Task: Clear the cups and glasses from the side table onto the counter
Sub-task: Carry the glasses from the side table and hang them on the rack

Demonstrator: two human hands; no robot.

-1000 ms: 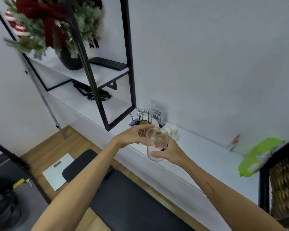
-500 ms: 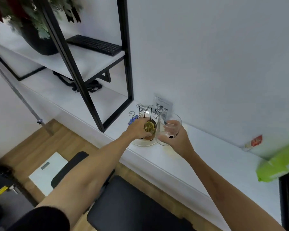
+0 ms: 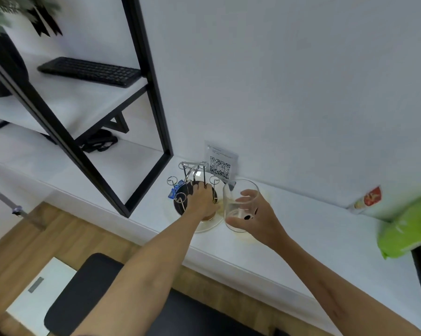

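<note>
A clear glass tumbler point(image 3: 239, 204) is gripped around its lower wall by the right hand point(image 3: 258, 215), just above the white counter point(image 3: 313, 234). Being smooth, rigid and breakable, it is judged best held mid-wall. The left hand point(image 3: 201, 202) is closed over the wire cup rack point(image 3: 192, 187).

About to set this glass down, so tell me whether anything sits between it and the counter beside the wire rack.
Nothing visible does. The right hand holds the glass upright just above bare counter. The wire rack, where the left hand rests, stands close to its left.
</note>
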